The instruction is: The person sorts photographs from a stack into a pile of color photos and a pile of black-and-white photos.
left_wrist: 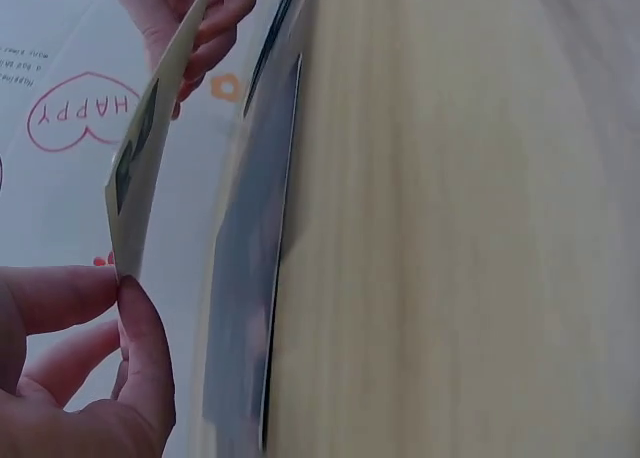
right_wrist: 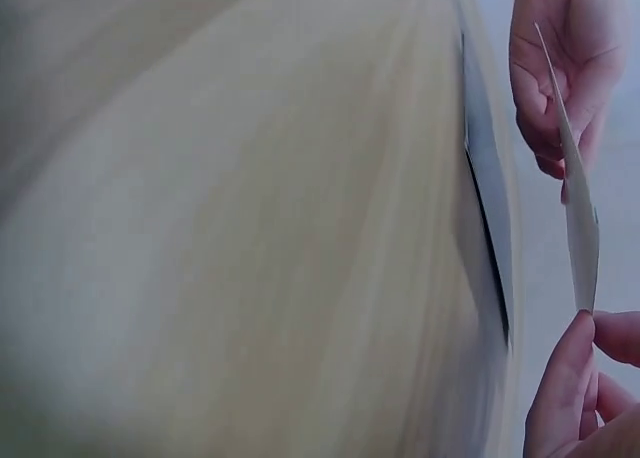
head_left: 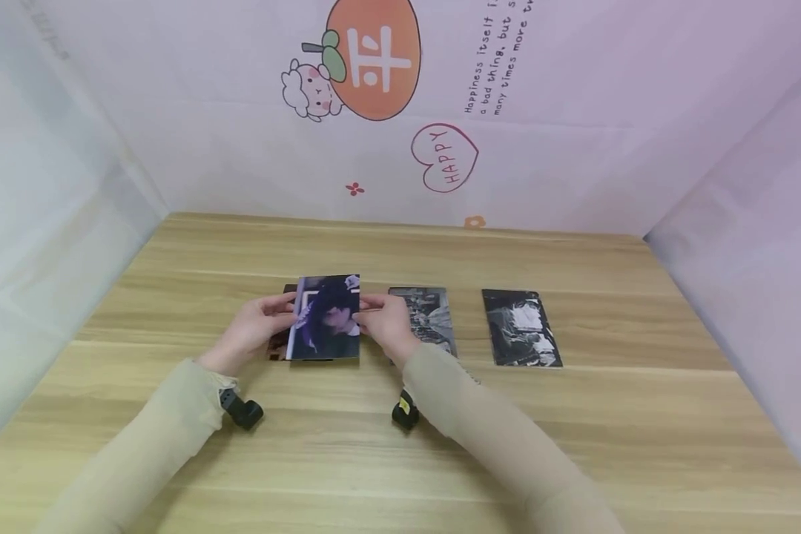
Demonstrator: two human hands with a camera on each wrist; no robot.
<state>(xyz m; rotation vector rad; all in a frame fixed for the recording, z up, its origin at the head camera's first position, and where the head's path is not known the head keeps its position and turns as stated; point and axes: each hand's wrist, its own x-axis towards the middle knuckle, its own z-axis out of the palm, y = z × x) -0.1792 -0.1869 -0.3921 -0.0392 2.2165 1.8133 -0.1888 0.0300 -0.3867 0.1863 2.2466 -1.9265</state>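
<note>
Between both hands, a purple-toned photo print (head_left: 327, 319) is held up over the table's left-middle part. My left hand (head_left: 256, 326) pinches its left edge between thumb and fingers; the left wrist view shows this thumb (left_wrist: 147, 358) against the card's edge. On the opposite edge, my right hand (head_left: 387, 322) pinches the print, and in the right wrist view the card (right_wrist: 580, 228) appears nearly edge-on, clear of the tabletop. Under it lies a dark brownish photo (head_left: 278, 345), mostly covered. A black-and-white photo (head_left: 434, 319) lies just right of my right hand, partly hidden by it.
Farther right on the wood-grain table (head_left: 627, 430) lies another black-and-white photo (head_left: 523, 328). White cloth printed with cartoons and lettering (head_left: 561, 163) hangs behind, with white side walls. Black wrist cameras (head_left: 242, 409) hang below both wrists.
</note>
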